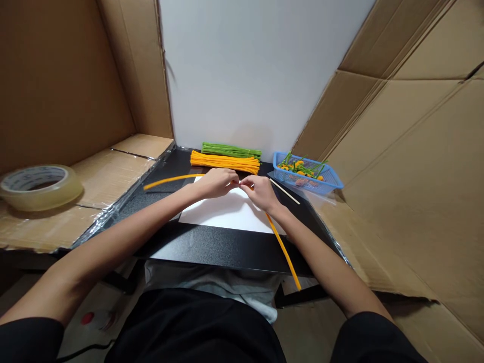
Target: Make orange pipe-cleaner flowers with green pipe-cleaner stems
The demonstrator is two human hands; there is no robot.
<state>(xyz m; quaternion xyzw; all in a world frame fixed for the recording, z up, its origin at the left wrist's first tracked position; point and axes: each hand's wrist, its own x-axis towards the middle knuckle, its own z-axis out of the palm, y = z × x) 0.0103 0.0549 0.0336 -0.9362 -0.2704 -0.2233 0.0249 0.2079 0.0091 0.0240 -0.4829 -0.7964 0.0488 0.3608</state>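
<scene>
Over a white sheet of paper [223,212], my left hand [219,182] and my right hand [260,191] meet, fingertips pinched close together. Both hold an orange pipe cleaner [283,247]. One end of it sticks out to the left past my left hand; the other hangs down to the right from under my right hand, beyond the table's front edge. Its middle is mostly hidden by my fingers. Just behind my hands lie a bundle of orange pipe cleaners [225,161] and a bundle of green pipe cleaners [231,149].
A blue plastic basket [325,189] with several orange-and-green pieces stands at the back right. A thin pale stick [285,191] lies beside my right hand. Cardboard walls [408,166] flank the black table [212,247]. A big roll of clear tape [41,189] rests on the left.
</scene>
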